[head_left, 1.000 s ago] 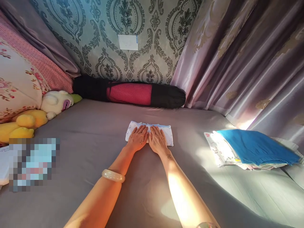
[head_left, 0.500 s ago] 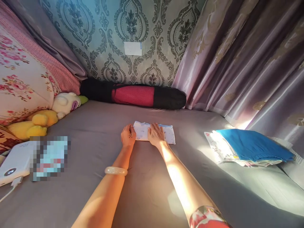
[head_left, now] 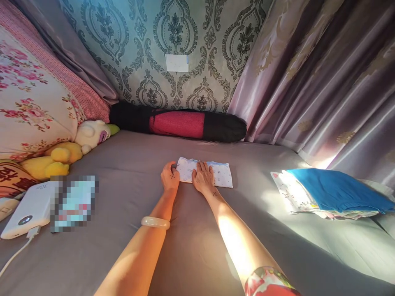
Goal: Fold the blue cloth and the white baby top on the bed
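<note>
A small white patterned cloth [head_left: 217, 174], folded into a narrow strip with a blue edge, lies on the grey bed sheet [head_left: 123, 193]. My left hand [head_left: 170, 176] curls around the cloth's left end, fingers pinching it. My right hand [head_left: 203, 177] presses flat on the cloth just right of the left hand, fingers spread. A pale bangle [head_left: 155, 222] sits on my left forearm.
A stack of folded clothes topped with a blue piece [head_left: 333, 191] lies at the right by the curtain [head_left: 324, 82]. A black and red roll bag [head_left: 179, 123] rests against the wall. Plush toys [head_left: 70, 146], a floral pillow [head_left: 27, 107] and a white power bank [head_left: 29, 209] are at the left.
My left hand slid from lying flat on the cloth to its left end and closed on it. The right hand stayed pressed on the cloth.
</note>
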